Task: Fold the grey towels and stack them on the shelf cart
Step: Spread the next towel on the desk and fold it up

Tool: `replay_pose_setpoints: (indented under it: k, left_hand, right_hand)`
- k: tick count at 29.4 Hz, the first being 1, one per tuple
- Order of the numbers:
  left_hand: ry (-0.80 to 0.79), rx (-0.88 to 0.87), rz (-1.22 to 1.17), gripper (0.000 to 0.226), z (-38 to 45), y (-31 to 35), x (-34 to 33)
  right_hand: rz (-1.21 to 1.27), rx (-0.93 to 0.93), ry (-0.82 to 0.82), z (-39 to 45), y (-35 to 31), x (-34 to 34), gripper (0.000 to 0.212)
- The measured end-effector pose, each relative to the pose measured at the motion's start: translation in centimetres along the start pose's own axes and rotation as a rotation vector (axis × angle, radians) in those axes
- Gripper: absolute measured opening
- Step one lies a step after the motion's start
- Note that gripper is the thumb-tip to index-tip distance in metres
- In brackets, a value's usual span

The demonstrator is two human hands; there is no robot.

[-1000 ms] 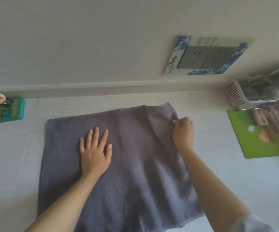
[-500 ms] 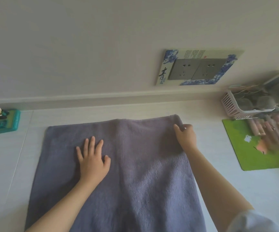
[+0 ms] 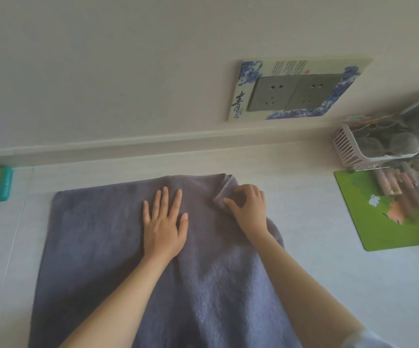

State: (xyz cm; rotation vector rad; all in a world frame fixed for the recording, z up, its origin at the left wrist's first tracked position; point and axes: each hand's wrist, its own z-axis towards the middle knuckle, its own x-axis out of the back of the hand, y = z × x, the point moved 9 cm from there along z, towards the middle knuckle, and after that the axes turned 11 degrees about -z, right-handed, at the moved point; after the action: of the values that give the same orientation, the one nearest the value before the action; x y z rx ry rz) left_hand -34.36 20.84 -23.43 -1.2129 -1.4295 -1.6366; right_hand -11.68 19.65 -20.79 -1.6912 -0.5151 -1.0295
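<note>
- Grey towel [image 3: 102,247] lies spread out on the pale floor [image 3: 329,285], seen from the head camera, and every place below is told from this towel.
- It is nearly flat, with soft folds running down its middle, and its near end runs out of the bottom of the picture.
- Its far edge lies close to the skirting board [image 3: 153,143] at the foot of the wall [image 3: 102,59].
- Left hand [image 3: 164,222] lies flat on the towel near the far edge, palm down, fingers [image 3: 164,199] spread apart and holding nothing.
- Right hand [image 3: 249,209] sits at the towel's far right corner, with fingers curled.
- That corner is turned over and bunched up, and the right hand's thumb and fingers are pinched on it.
- Both bare arms reach across the towel from the bottom of the picture.
- A bit of white sleeve [image 3: 369,340] shows on the right arm, past the towel's near right side.
- To the right of the towel, well apart, a green mat [image 3: 379,222] lies on the floor.
- A pink basket [image 3: 349,151] stands at the far end of that mat, with round grey things in it, too blurry to name.
- On the wall beyond the towel's far right corner are two grey sockets [image 3: 293,92] in a blue and white frame.
- To the left of the towel, by the picture's edge, stands a teal box [image 3: 0,184].
</note>
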Motion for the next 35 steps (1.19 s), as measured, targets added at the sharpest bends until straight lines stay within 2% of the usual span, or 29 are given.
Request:
replay_pose_setpoints:
  k: [5, 8, 11, 13, 15, 21, 25, 28, 31, 33, 35]
  left_hand:
    - [-0.008, 0.003, -0.011, 0.060, 0.0, 0.0, 0.2]
    - [-0.005, -0.002, -0.010, 0.060, -0.1, 0.1, 0.3]
    - [-0.010, 0.005, -0.019, 0.061, -0.3, 0.0, 0.4]
    - [0.004, 0.010, -0.029, 0.062, -0.2, -0.1, 0.5]
    - [0.015, 0.017, -0.043, 0.064, -0.2, -0.2, 0.6]
    - [0.011, 0.056, 0.006, 0.067, -0.3, -0.8, 0.2]
    - [-0.010, 0.071, 0.072, 0.068, 0.3, -0.6, -0.1]
    - [-0.001, 0.088, 0.088, 0.069, 0.4, -0.7, 0.0]
    - [-0.003, 0.091, 0.098, 0.069, 0.3, -0.8, -0.1]
    - [-0.003, 0.093, 0.105, 0.069, 0.4, -0.9, -0.1]
    - [-0.024, 0.092, 0.105, 0.069, 0.4, -0.8, -0.3]
  right_hand:
    - [-0.151, 0.062, 0.016, -0.3, -0.7, -0.7, 0.019]
    - [-0.296, 0.101, 0.092, -0.5, -1.5, -0.7, 0.014]
    - [-0.121, -0.043, 0.168, -0.1, -0.3, 1.1, 0.015]
    - [0.092, -0.228, 0.193, 1.1, 1.7, 3.1, 0.013]
    - [0.198, -0.359, 0.184, 2.5, 3.6, 4.8, 0.014]
    - [0.137, -0.383, 0.215, 5.7, 6.5, 8.3, 0.015]
    - [0.043, -0.440, 0.109, 6.1, 8.0, 7.3, 0.018]
    - [0.003, -0.457, 0.060, 5.7, 7.8, 6.3, 0.038]
    - [-0.151, -0.447, 0.027, 3.7, 7.4, 5.5, 0.056]
    - [-0.196, -0.380, -0.019, 2.6, 7.3, 4.6, 0.048]
    - [-0.071, -0.342, -0.008, 1.6, 7.6, 4.9, 0.033]
